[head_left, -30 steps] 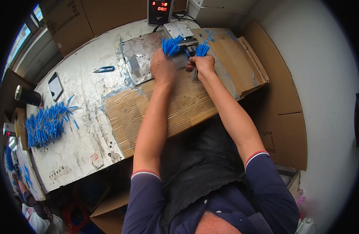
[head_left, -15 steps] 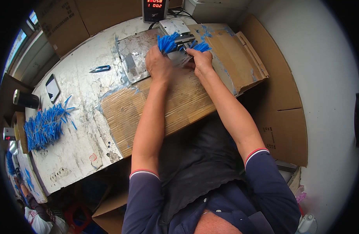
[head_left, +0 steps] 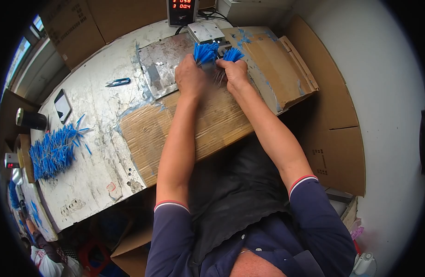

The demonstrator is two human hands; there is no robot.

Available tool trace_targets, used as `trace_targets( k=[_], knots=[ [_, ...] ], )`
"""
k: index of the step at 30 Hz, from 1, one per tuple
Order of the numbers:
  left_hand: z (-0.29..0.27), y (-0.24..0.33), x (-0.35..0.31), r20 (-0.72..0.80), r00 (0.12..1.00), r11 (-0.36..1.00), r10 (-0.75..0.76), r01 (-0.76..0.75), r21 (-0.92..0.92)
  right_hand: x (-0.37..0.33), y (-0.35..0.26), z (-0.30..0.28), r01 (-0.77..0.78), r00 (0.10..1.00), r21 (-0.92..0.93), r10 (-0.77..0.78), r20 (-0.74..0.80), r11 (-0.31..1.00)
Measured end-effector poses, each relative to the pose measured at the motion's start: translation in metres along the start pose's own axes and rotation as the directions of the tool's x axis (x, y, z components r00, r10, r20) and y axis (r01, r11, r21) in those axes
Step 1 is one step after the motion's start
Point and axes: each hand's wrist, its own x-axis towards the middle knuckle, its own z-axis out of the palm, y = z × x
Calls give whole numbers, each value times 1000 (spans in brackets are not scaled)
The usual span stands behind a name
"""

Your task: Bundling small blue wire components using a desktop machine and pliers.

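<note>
My left hand (head_left: pixel 189 77) is closed round a bunch of thin wires with blue ends (head_left: pixel 205 52), the blue ends fanning upward. Close beside it, my right hand (head_left: pixel 236 74) grips a smaller bunch of blue-ended wires (head_left: pixel 233 54), thumb pointing left toward the other bunch. Thin pale strands hang below the right fingers, and the space between the palms is blurred. Just beyond both bunches sits a small metal machine (head_left: pixel 206 33), partly hidden by them.
A digital counter (head_left: pixel 181 13) with red digits stands behind the machine. Leftward lie thread snips (head_left: pixel 118 82), a phone (head_left: pixel 62 105), a dark cylinder (head_left: pixel 31 119) and a pile of blue-ended wires (head_left: pixel 53 152). Cardboard (head_left: pixel 277 69) covers the right side. Another person's arm (head_left: pixel 34 231) shows far left.
The left bunch has shifted slightly right and down, and the right bunch slightly left, so they are closer together. More of the machine's front is hidden. The counter's red digits differ.
</note>
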Motion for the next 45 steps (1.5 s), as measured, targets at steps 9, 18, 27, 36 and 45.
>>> trace_targets(
  k=[9,18,27,36,45],
  knots=[
    [7,-8,1,-7,1000,1000,15,-15,11,-6,9,-6,214,973,173,-194,-123,962],
    [9,-8,1,-63,998,999,29,-31,-25,-17,11,-17,402,914,-9,-402,-44,915],
    [9,-10,3,-128,987,987,-102,84,-136,-32,-3,-43,730,684,-241,-675,278,640],
    [10,-11,2,-140,987,988,-85,65,-140,-32,-20,-75,931,363,-341,-219,906,132],
    [7,-10,1,-149,984,986,-97,74,-149,-27,-19,-85,938,296,-327,-226,928,-117]
  ],
)
